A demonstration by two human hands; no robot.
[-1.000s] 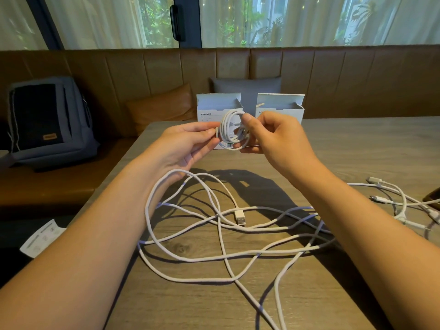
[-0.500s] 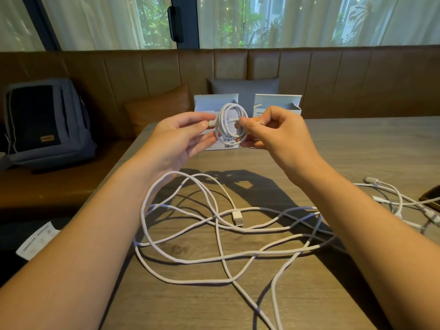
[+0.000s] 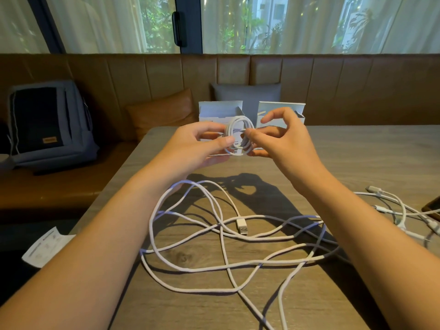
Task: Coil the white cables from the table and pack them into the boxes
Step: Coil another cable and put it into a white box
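Observation:
A small coil of white cable (image 3: pixel 239 135) hangs above the table between both hands. My left hand (image 3: pixel 202 145) pinches its left side with thumb and fingers. My right hand (image 3: pixel 282 141) pinches the coil's right side, its index finger lifted. Behind the coil stand two open white boxes: the left box (image 3: pixel 215 110) and the right box (image 3: pixel 281 110). A long loose white cable (image 3: pixel 221 244) with a USB plug (image 3: pixel 242 225) sprawls over the wooden table (image 3: pixel 357 158) under my forearms. More white cables (image 3: pixel 395 208) lie at the right.
A grey backpack (image 3: pixel 47 125) leans on the brown bench at the left, with an orange cushion (image 3: pixel 162 113) and a grey cushion (image 3: pixel 245 94) behind the boxes. A paper leaflet (image 3: pixel 45 246) lies on the floor left. A dark object (image 3: pixel 432 207) sits at the table's right edge.
The coil stays held between both hands. My right index finger has lifted off it, and the right hand has shifted its grip on the coil's right side.

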